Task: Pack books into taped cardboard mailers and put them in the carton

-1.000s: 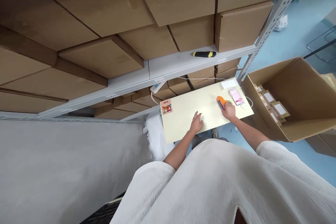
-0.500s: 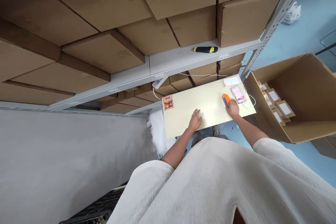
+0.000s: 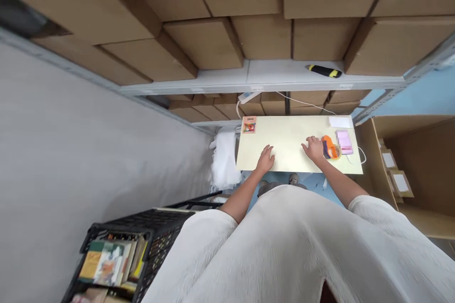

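Orange tool (image 3: 329,143) beside right grip (image 3: 314,149), left grip (image 3: 265,160) farther; both palms down, spread.

Tabletop (image 3: 286,138), orange tape dispenser (image 3: 331,145), picture card (image 3: 249,124)

Tabletop (image 3: 287,142) middle passable; orange tool (image 3: 331,147), pink item (image 3: 344,142) obstruct right end

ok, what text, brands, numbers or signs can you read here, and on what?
No legible text.
Shelf-edge labels: too small and blurred.
Card with a colourful picture: dark lettering above the picture, too small.
Labelled brown packages: white labels, nothing readable.
Books: cover print too blurred.
Pink item: partly pixelated, nothing readable.
Orange tool by the right hand: no marking I can make out.
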Demonstrator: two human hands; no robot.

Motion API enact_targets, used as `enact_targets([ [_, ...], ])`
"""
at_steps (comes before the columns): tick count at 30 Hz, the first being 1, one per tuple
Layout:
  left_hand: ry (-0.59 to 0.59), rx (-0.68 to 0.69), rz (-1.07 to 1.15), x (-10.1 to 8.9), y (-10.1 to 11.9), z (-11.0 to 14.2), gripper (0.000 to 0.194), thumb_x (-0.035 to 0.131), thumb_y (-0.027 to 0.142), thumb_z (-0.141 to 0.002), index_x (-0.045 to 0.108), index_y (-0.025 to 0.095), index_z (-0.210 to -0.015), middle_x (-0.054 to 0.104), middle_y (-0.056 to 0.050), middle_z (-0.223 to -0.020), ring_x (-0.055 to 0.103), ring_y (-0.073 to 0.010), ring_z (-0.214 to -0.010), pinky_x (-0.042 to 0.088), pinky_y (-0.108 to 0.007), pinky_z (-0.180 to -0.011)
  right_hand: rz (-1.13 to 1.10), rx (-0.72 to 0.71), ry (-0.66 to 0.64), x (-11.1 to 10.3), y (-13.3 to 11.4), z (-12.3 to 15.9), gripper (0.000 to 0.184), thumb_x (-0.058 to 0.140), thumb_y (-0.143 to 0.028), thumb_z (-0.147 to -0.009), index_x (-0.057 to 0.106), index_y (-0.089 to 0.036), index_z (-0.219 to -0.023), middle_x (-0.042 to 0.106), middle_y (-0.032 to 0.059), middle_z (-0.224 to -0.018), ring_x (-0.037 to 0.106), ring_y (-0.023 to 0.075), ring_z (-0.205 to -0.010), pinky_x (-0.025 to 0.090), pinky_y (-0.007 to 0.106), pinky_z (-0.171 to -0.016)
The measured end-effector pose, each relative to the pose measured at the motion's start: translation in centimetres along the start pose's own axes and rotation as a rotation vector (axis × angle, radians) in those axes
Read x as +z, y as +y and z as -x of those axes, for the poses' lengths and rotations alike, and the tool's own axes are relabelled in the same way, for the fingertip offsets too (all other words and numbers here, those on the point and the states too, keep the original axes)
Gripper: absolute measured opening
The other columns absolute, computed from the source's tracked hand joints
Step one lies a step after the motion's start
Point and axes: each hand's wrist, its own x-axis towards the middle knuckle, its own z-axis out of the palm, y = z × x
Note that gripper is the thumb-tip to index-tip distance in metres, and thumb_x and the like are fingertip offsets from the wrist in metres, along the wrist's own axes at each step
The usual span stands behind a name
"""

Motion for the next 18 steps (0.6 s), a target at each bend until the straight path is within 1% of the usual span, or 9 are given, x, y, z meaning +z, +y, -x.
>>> enact_targets([
  [4,0.115,-0.099,0.033,-2.9,-3.0,2.6,0.054,0.060,0.021,-0.102,0.061,0.020,-0.155,0.050,-0.017,-0.173,0.043,-0.0307,-0.166,0.034,-0.055,-0.139,-0.004,-0.171,-0.051,0.3,-6.7,-2.1,0.036,0.054,-0.040,-0.112,0.067,-0.017,-0.135,0.068,0.0205,-0.136,0.058,0.0358,-0.122,0.040,0.041,-0.098],
  [8,0.255,-0.192,0.084,-6.6,-7.2,5.8,0.054,0.059,0.019,-0.101,0.062,0.019,-0.154,0.052,-0.016,-0.172,0.045,-0.0306,-0.165,0.035,-0.053,-0.139,0.008,-0.324,-0.093,1.0,-14.3,-3.3,0.036,0.053,-0.041,-0.113,0.068,-0.017,-0.135,0.068,0.0200,-0.137,0.059,0.0351,-0.121,0.040,0.041,-0.098],
  [10,0.314,-0.229,0.121,-8.5,-9.5,7.4,0.053,0.061,0.019,-0.100,0.063,0.018,-0.152,0.053,-0.017,-0.170,0.046,-0.0313,-0.164,0.035,-0.051,-0.139,0.024,-0.389,-0.106,1.3,-18.3,-3.6,0.035,0.054,-0.041,-0.113,0.069,-0.017,-0.134,0.068,0.0198,-0.137,0.059,0.0352,-0.121,0.040,0.041,-0.098],
  [13,0.370,-0.279,0.166,-11.1,-13.2,9.8,0.052,0.064,0.019,-0.098,0.066,0.018,-0.149,0.056,-0.017,-0.167,0.047,-0.0328,-0.163,0.036,-0.050,-0.139,0.052,-0.457,-0.125,1.9,-24.1,-3.6,0.035,0.053,-0.041,-0.113,0.069,-0.017,-0.134,0.069,0.0197,-0.136,0.059,0.0352,-0.121,0.040,0.041,-0.097],
  [15,0.399,-0.314,0.184,-12.5,-15.6,11.3,0.052,0.065,0.018,-0.097,0.067,0.020,-0.148,0.057,-0.016,-0.165,0.048,-0.0333,-0.162,0.037,-0.051,-0.138,0.072,-0.497,-0.137,2.4,-27.9,-3.5,0.036,0.052,-0.041,-0.114,0.069,-0.017,-0.134,0.069,0.0197,-0.135,0.059,0.0353,-0.121,0.040,0.041,-0.098],
  [18,0.436,-0.360,0.208,-13.9,-19.0,13.4,0.053,0.064,0.018,-0.096,0.066,0.023,-0.148,0.059,-0.015,-0.164,0.051,-0.0333,-0.160,0.039,-0.054,-0.137,0.099,-0.563,-0.157,3.4,-33.2,-3.0,0.036,0.050,-0.040,-0.115,0.069,-0.017,-0.134,0.069,0.0196,-0.135,0.059,0.0353,-0.123,0.040,0.041,-0.098],
])
